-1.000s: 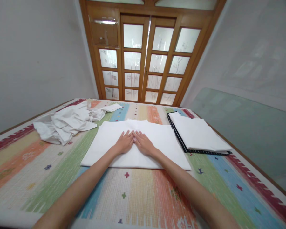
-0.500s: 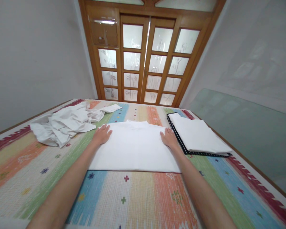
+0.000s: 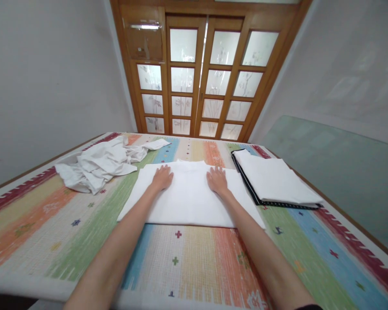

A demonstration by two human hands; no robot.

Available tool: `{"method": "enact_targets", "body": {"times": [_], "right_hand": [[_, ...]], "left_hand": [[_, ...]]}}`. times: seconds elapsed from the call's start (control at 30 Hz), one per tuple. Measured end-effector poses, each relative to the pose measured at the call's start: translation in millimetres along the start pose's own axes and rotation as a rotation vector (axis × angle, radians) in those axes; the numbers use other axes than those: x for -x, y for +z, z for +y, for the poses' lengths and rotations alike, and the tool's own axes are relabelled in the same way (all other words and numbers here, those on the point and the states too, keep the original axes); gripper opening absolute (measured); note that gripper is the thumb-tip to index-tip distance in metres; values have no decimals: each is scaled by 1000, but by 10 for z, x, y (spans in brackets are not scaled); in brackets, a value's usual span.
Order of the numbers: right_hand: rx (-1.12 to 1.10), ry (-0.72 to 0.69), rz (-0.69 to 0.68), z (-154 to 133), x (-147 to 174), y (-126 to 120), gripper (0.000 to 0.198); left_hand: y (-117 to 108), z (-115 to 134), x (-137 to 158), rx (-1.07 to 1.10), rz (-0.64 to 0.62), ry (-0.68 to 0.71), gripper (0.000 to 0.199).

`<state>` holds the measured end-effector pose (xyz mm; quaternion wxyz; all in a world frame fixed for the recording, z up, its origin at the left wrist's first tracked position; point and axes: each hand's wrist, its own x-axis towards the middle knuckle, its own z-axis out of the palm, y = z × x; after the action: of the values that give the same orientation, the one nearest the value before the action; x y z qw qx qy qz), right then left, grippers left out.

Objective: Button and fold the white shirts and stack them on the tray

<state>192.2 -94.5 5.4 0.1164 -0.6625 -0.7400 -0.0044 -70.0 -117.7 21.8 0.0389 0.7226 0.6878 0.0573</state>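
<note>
A white garment (image 3: 189, 198), folded into a wide flat shape with a small collar-like edge at its far side, lies in front of me. My left hand (image 3: 163, 177) rests flat on its upper left part, fingers spread and pointing away from me. On the upper right part lies my right hand (image 3: 217, 179), also palm down with its fingers apart. Neither hand grips anything. The cloth extends past both hands on either side, and my forearms cross over its near corners.
A crumpled white garment (image 3: 100, 163) lies at the left. To the right sits a stack of folded clothes, a white one (image 3: 274, 178) over a black patterned one (image 3: 250, 185). A striped, colourful cover (image 3: 194, 267) spreads beneath. Wooden glazed doors (image 3: 200, 77) stand beyond.
Both hands have moved inward from the garment's side edges onto its top surface. More of the cloth's left and right ends now shows. The view has shifted slightly.
</note>
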Motion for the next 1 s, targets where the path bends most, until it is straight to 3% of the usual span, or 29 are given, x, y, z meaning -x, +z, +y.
{"method": "enact_targets", "body": {"times": [0.13, 0.23, 0.43, 0.7, 1.0], "right_hand": [[-97, -183, 0, -425, 18, 42, 58], [-90, -283, -135, -481, 18, 63, 59], [-9, -140, -218, -111, -81, 36, 63], [43, 126, -179, 469, -125, -44, 69], [46, 228, -97, 635, -88, -19, 76]], "left_hand": [[177, 552, -60, 88, 46, 49, 57], [242, 660, -93, 102, 86, 34, 57], [187, 341, -134, 73, 12, 85, 59], [76, -132, -134, -19, -38, -7, 65], [22, -533, -39, -70, 10, -101, 63]]}}
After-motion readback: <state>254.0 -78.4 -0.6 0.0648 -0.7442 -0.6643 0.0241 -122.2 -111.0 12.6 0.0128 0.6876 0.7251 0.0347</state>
